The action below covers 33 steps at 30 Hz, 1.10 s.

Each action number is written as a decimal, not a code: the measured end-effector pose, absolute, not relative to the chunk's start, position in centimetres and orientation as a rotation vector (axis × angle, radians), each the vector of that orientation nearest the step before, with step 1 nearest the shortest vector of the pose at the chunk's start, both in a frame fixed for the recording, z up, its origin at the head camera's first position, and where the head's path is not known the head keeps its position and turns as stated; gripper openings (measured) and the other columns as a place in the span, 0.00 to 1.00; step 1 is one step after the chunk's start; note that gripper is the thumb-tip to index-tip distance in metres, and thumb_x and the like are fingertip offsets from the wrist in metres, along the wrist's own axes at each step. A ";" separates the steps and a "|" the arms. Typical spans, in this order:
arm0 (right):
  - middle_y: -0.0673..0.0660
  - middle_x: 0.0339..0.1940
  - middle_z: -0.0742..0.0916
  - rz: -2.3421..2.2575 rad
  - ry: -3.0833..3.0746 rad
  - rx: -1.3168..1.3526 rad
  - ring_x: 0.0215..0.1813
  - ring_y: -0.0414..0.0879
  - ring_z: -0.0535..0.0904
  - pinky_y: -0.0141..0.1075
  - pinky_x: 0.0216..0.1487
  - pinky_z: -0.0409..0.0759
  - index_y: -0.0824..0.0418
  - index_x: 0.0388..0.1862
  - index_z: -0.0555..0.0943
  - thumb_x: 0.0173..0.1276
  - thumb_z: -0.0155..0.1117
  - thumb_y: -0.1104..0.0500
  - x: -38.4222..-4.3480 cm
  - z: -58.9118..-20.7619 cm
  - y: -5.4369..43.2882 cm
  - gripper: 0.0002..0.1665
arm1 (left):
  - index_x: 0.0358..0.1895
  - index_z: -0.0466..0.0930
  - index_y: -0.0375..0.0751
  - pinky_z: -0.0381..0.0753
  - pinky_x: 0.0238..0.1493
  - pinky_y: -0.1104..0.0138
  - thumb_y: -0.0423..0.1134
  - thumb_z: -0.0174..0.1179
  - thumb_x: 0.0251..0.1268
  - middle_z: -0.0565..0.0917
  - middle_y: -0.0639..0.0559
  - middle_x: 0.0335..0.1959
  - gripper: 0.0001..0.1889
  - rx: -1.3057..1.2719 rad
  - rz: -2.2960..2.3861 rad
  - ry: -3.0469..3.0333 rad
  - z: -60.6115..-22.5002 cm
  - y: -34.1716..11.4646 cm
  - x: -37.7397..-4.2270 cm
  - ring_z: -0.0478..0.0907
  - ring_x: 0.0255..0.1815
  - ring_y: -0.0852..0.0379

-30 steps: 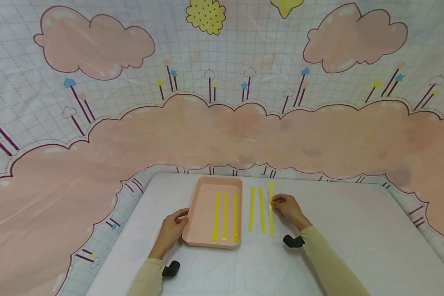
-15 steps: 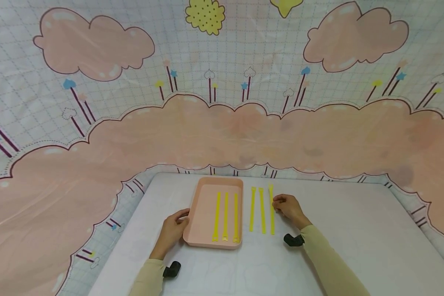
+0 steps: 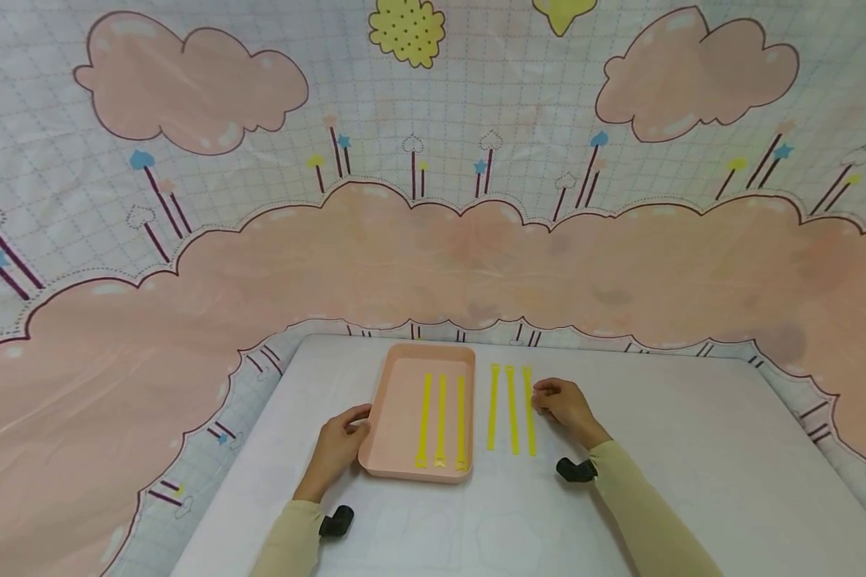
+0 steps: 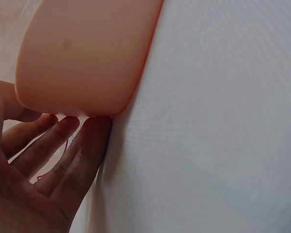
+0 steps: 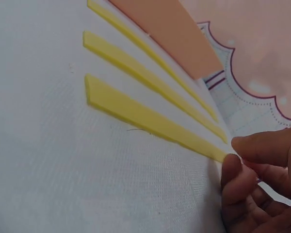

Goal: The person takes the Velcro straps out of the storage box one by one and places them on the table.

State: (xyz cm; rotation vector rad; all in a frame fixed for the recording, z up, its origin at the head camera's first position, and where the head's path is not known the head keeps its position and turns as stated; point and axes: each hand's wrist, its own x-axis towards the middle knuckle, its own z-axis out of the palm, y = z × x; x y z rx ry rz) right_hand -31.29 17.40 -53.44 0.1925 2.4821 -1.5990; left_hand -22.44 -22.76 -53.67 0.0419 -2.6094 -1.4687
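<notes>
My left hand (image 3: 337, 445) rests at the left side of a shallow pink tray (image 3: 375, 449). In the left wrist view its fairly straight fingertips touch the tray's outer wall (image 4: 82, 63). Three yellow strips (image 3: 442, 417) lie side by side in the tray's right half, notched ends toward me. On the table right of the tray are three more, with their notched ends away from me. My right hand (image 3: 564, 407) pinches the rightmost yellow strip (image 5: 145, 124) between thumb and finger, partway along its length; the fingers hide its far part in the right wrist view.
The white table (image 3: 657, 465) extends to the right of my right hand and in front of the tray. A patterned pink and white cloth (image 3: 433, 264) hangs behind the table's far edge. Black wrist cameras (image 3: 576, 470) sit on both wrists.
The rightmost strip in my right hand has come down onto the table, its far end now roughly level with the two beside it. My left hand and the tray stay put.
</notes>
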 end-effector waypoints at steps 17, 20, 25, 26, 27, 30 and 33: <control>0.64 0.52 0.83 -1.725 2.450 0.029 0.41 0.45 0.83 0.37 0.40 0.84 0.68 0.55 0.77 0.67 0.61 0.64 -28.0 -51.5 16.6 0.18 | 0.62 0.78 0.40 0.79 0.38 0.71 0.34 0.58 0.69 0.84 0.43 0.57 0.19 0.063 -1.503 -2.635 -53.9 -22.9 -22.5 0.84 0.47 0.52; 0.66 0.52 0.84 -1.765 2.440 -0.049 0.41 0.43 0.84 0.36 0.39 0.84 0.69 0.54 0.77 0.68 0.61 0.65 -27.3 -50.9 16.3 0.17 | 0.62 0.78 0.40 0.79 0.38 0.70 0.33 0.58 0.69 0.84 0.43 0.57 0.19 0.061 -1.501 -2.642 -53.8 -23.0 -22.5 0.84 0.48 0.51; 0.66 0.53 0.84 -1.781 2.431 -0.108 0.41 0.42 0.84 0.37 0.39 0.84 0.68 0.53 0.78 0.67 0.62 0.65 -26.3 -49.9 15.5 0.16 | 0.62 0.78 0.39 0.79 0.39 0.70 0.33 0.58 0.69 0.84 0.43 0.58 0.19 0.063 -1.491 -2.648 -53.6 -22.9 -22.3 0.84 0.49 0.49; 0.66 0.52 0.84 -1.783 2.431 -0.114 0.41 0.43 0.84 0.37 0.39 0.84 0.68 0.53 0.79 0.67 0.62 0.65 -26.2 -49.7 15.4 0.16 | 0.62 0.78 0.39 0.79 0.39 0.70 0.33 0.58 0.69 0.84 0.43 0.58 0.19 0.064 -1.493 -2.646 -53.6 -22.8 -22.3 0.84 0.49 0.49; 0.65 0.52 0.84 -1.781 2.433 -0.127 0.41 0.43 0.84 0.37 0.39 0.84 0.67 0.52 0.79 0.67 0.63 0.65 -26.0 -49.5 15.2 0.15 | 0.62 0.78 0.39 0.79 0.39 0.70 0.33 0.58 0.69 0.84 0.43 0.58 0.19 0.065 -1.494 -2.645 -53.6 -22.8 -22.3 0.84 0.49 0.48; 0.65 0.50 0.84 -1.776 2.449 -0.194 0.41 0.43 0.84 0.36 0.38 0.83 0.66 0.51 0.79 0.67 0.62 0.65 -25.6 -49.0 14.9 0.14 | 0.62 0.78 0.39 0.79 0.39 0.70 0.33 0.58 0.69 0.84 0.43 0.58 0.19 0.066 -1.499 -2.641 -53.6 -22.9 -22.3 0.84 0.49 0.48; 0.65 0.50 0.84 -1.761 2.477 -0.268 0.42 0.46 0.84 0.38 0.39 0.84 0.67 0.50 0.79 0.68 0.62 0.66 -25.2 -48.1 14.4 0.13 | 0.62 0.78 0.39 0.79 0.39 0.70 0.33 0.58 0.69 0.84 0.43 0.58 0.19 0.062 -1.499 -2.639 -53.6 -22.9 -22.4 0.84 0.48 0.49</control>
